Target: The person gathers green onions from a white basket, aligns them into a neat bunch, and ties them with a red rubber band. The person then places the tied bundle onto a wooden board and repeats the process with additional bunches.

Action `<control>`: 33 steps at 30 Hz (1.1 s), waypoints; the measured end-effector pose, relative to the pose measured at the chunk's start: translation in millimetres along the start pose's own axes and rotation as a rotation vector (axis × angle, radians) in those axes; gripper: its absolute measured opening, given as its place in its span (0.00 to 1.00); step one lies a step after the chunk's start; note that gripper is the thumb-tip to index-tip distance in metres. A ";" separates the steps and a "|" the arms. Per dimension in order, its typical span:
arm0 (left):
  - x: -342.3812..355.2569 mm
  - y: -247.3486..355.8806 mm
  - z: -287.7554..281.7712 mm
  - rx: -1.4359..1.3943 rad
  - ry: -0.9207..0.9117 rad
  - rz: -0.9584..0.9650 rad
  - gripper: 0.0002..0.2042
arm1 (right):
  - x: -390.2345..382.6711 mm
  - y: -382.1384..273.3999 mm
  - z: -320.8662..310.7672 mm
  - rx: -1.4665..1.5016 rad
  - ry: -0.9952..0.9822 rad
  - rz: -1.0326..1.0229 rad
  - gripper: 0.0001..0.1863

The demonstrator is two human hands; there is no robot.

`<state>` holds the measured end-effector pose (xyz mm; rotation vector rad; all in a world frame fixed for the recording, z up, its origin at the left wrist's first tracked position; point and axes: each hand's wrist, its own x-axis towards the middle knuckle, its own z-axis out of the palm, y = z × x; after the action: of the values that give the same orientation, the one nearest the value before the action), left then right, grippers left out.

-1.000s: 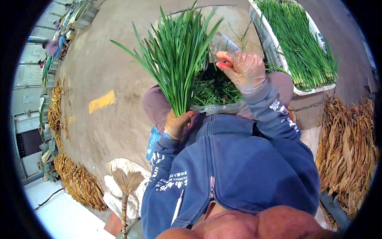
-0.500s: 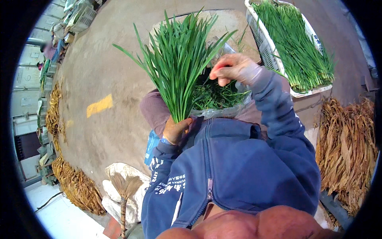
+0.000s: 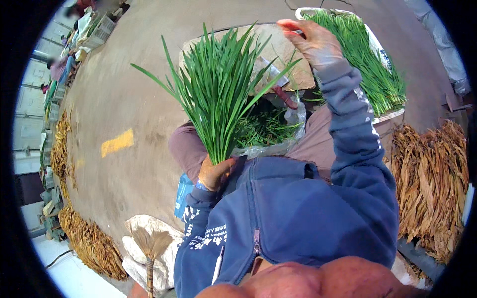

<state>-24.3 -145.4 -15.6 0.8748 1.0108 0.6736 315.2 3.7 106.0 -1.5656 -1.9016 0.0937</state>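
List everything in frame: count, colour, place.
bunch of green leaves: 1, green, upright in the left hand, centre
loose greens in clear bag: 1 pile, dark green, on the lap
tray of greens: 1, green in a white tray, upper right
dried leaves: several heaps, brown, right edge and left floor
broom: 1, tan, bottom left
white sack: 1, under the broom
yellow mark: 1, on the floor, left
left hand: grips the bunch's base
right hand: raised, upper centre, something small and red at the fingertips

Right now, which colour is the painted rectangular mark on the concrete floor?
Yellow: the painted rectangular mark shows best in the head view, left of the leaf bunch.
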 end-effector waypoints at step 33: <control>-1.7 -16.9 -16.7 -0.374 -0.050 -0.092 0.12 | 24.9 20.8 64.5 0.489 -0.042 0.253 0.19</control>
<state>-38.8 -150.2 -33.9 0.5125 0.8393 0.7301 297.4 54.1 57.5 -1.4539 -1.5457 0.6541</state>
